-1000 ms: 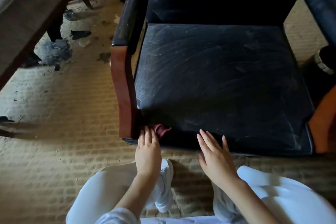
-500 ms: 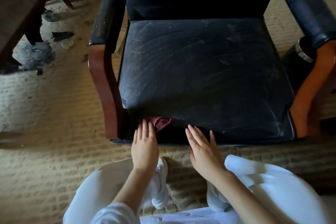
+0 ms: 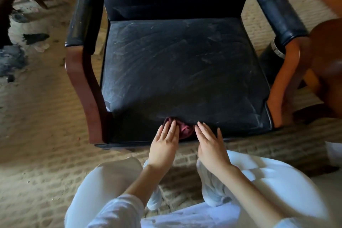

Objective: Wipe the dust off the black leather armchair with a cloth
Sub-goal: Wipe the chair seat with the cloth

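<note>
Since the earlier frames our left hand (image 3: 164,139) and the dark red cloth (image 3: 186,130) have moved to the right along the front edge of the black leather armchair (image 3: 177,72), away from the wooden front support (image 3: 87,98) and toward the middle. Our right hand (image 3: 211,142) has moved the same way. Now the cloth lies bunched against the front face of the chair, just below the edge of the seat (image 3: 185,46), between our two hands. Our left hand lies flat with straight fingers close together, and its fingertips press on the left part of the cloth. Our right hand is also flat, with fingers straight and a little spread. It touches the chair front just beside the cloth and holds nothing. The seat shows grey dust streaks over most of its surface. We crouch on a beige woven carpet (image 3: 37,135) in white trousers (image 3: 103,187), with pale shoes (image 3: 212,190) under our arms
</note>
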{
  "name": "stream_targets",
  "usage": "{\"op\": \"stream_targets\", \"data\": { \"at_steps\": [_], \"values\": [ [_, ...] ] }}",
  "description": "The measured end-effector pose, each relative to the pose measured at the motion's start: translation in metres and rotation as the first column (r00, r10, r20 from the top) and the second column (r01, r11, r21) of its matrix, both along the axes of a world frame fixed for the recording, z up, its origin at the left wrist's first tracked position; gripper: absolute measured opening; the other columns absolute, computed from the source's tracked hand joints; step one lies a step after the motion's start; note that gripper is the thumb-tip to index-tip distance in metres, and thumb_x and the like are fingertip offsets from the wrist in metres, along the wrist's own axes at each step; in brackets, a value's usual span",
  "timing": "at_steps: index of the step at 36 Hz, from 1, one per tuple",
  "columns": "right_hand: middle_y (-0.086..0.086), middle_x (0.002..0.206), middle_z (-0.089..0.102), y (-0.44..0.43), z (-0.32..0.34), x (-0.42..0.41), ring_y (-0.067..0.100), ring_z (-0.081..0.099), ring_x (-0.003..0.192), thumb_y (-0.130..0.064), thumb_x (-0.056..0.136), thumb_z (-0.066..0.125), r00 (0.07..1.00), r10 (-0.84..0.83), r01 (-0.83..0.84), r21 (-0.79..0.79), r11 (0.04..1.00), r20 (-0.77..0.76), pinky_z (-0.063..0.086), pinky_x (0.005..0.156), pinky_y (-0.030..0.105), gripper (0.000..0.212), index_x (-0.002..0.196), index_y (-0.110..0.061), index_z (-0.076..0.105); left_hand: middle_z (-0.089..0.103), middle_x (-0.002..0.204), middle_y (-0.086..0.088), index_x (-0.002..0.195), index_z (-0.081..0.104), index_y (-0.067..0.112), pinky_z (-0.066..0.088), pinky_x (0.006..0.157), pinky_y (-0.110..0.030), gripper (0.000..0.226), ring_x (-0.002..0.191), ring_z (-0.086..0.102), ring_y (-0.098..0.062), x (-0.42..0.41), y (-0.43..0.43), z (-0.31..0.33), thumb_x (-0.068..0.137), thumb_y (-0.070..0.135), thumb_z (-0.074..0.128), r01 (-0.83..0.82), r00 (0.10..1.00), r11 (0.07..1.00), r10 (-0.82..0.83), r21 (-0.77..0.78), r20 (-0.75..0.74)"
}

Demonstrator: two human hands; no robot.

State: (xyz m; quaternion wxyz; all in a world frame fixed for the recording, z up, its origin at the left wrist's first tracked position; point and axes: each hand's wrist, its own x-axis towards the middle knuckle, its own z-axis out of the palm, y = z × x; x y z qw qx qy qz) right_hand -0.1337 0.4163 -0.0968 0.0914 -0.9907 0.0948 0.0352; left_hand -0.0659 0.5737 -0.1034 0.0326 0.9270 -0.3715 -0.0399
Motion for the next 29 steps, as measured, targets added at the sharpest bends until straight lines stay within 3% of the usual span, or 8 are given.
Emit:
{"op": "stream_targets", "data": {
  "at_steps": [2, 7, 11, 14, 17, 23, 27, 29],
  "values": [
    [0.011, 0.136, 0.056, -0.010, 0.004, -0.005, 0.026, 0.054, 0.125, 0.001, 0.064, 0.076, 1.000, -0.023, 0.023, 0.032, 0.999, 0.010, 0.039, 0.099, 0.060, 0.064, 0.126, -0.003, 0.060, 0.057, 0.131, -0.018, 0.122, 0.062, -0.002, 0.041, 0.102, -0.044, 0.048, 0.120, 0.056, -0.033, -0.002, -0.005, 0.001, 0.075, 0.005, 0.056, -0.022, 1.000, 1.000, 0.022, 0.018, -0.008],
    [0.012, 0.135, 0.056, -0.037, 0.012, -0.024, 0.029, 0.052, 0.127, -0.002, 0.081, 0.061, 0.994, -0.083, 0.074, 0.114, 0.991, 0.071, 0.034, 0.102, 0.060, 0.047, 0.127, -0.003, 0.059, 0.059, 0.129, -0.016, 0.120, 0.064, 0.000, 0.043, 0.100, -0.043, 0.058, 0.118, 0.058, -0.033, -0.002, -0.019, 0.003, 0.072, 0.007, 0.032, -0.036, 0.998, 0.999, 0.036, 0.007, -0.049],
    [0.012, 0.132, 0.058, -0.060, 0.011, -0.046, 0.030, 0.054, 0.124, -0.011, 0.083, 0.050, 0.990, -0.132, 0.119, 0.186, 0.975, 0.056, 0.042, 0.099, 0.058, 0.043, 0.124, -0.005, 0.062, 0.053, 0.138, -0.006, 0.128, 0.060, 0.010, 0.035, 0.105, -0.044, 0.066, 0.126, 0.052, -0.026, 0.000, -0.033, 0.001, 0.063, 0.007, 0.072, 0.146, 0.987, 0.989, -0.146, -0.007, -0.059],
    [0.013, 0.129, 0.060, -0.070, 0.017, -0.055, 0.029, 0.057, 0.119, -0.002, 0.087, 0.057, 0.973, -0.219, 0.193, 0.267, 0.944, 0.072, 0.046, 0.099, 0.043, 0.037, 0.123, -0.004, 0.062, 0.053, 0.139, -0.003, 0.129, 0.059, 0.013, 0.033, 0.105, -0.046, 0.076, 0.128, 0.050, -0.022, -0.009, -0.051, 0.001, 0.056, 0.009, 0.081, 0.236, 0.968, 0.972, -0.235, 0.000, -0.083],
    [0.008, 0.133, 0.056, -0.075, 0.024, -0.066, 0.023, 0.053, 0.123, -0.003, 0.091, 0.057, 0.963, -0.268, 0.248, 0.338, 0.908, 0.013, 0.038, 0.099, 0.026, 0.038, 0.128, -0.008, 0.059, 0.054, 0.138, -0.002, 0.127, 0.061, 0.014, 0.033, 0.105, -0.047, 0.075, 0.128, 0.050, -0.021, -0.019, -0.067, 0.001, 0.054, 0.009, 0.081, 0.271, 0.958, 0.962, -0.270, 0.003, -0.092],
    [0.004, 0.130, 0.057, -0.074, 0.023, -0.068, 0.018, 0.052, 0.121, -0.007, 0.094, 0.053, 0.912, -0.407, 0.377, 0.484, 0.790, -0.047, 0.037, 0.099, 0.022, 0.035, 0.129, -0.012, 0.058, 0.051, 0.140, -0.003, 0.127, 0.061, 0.011, 0.024, 0.113, -0.051, 0.070, 0.130, 0.048, -0.022, -0.027, -0.052, -0.002, 0.058, 0.006, 0.071, 0.030, 0.998, 0.998, -0.034, -0.055, -0.058],
    [0.004, 0.130, 0.057, -0.057, 0.023, -0.044, 0.019, 0.051, 0.122, -0.005, 0.094, 0.052, 0.916, -0.401, 0.332, 0.569, 0.753, -0.003, 0.034, 0.101, 0.020, 0.035, 0.128, -0.010, 0.059, 0.049, 0.142, -0.007, 0.131, 0.057, 0.007, 0.013, 0.110, -0.049, 0.070, 0.131, 0.046, -0.025, -0.019, -0.022, -0.006, 0.065, 0.007, 0.032, -0.315, 0.948, 0.946, 0.310, -0.083, -0.070],
    [0.001, 0.134, 0.053, -0.054, 0.021, -0.040, 0.014, 0.047, 0.125, -0.008, 0.096, 0.050, 0.934, -0.357, 0.296, 0.585, 0.755, -0.012, 0.032, 0.102, 0.017, 0.037, 0.131, -0.011, 0.056, 0.047, 0.144, -0.008, 0.133, 0.054, 0.006, 0.013, 0.111, -0.051, 0.068, 0.134, 0.042, -0.026, -0.017, -0.021, -0.009, 0.066, 0.001, 0.040, -0.385, 0.922, 0.916, 0.377, -0.115, -0.087]
  ]
}}
